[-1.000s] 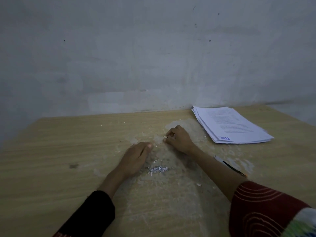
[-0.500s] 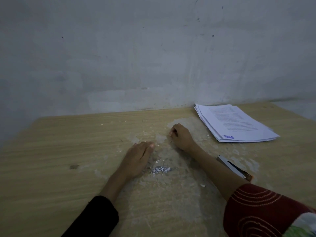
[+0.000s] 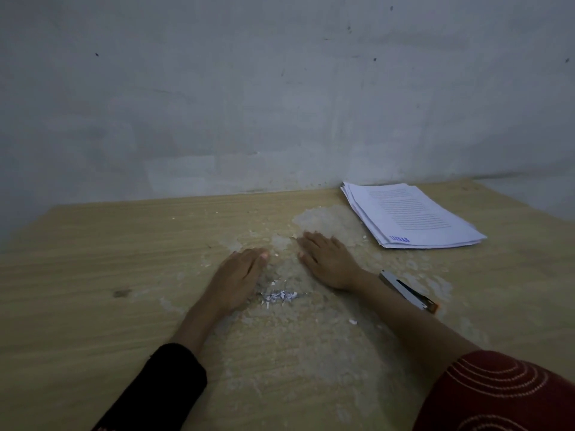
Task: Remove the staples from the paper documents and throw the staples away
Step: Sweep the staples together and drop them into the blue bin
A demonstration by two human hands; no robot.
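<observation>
A small heap of silvery staples and paper bits (image 3: 279, 296) lies on the wooden table (image 3: 93, 259) between my two hands. My left hand (image 3: 238, 275) rests flat on its edge just left of the heap, fingers straight and together. My right hand (image 3: 326, 259) lies flat on the table beyond and right of the heap, fingers spread, holding nothing. A stack of white printed paper documents (image 3: 410, 216) sits at the back right. A metal staple remover (image 3: 407, 292) lies by my right forearm.
A grey wall (image 3: 280, 88) rises directly behind the table's far edge. The table surface around the heap is worn and whitish, with loose paper flecks (image 3: 353, 321). The table's right edge slopes away past the documents.
My right hand was curled into a fist near the far flecks; it has now opened and lies flat. The left hand has stayed in place. The view shifted slightly.
</observation>
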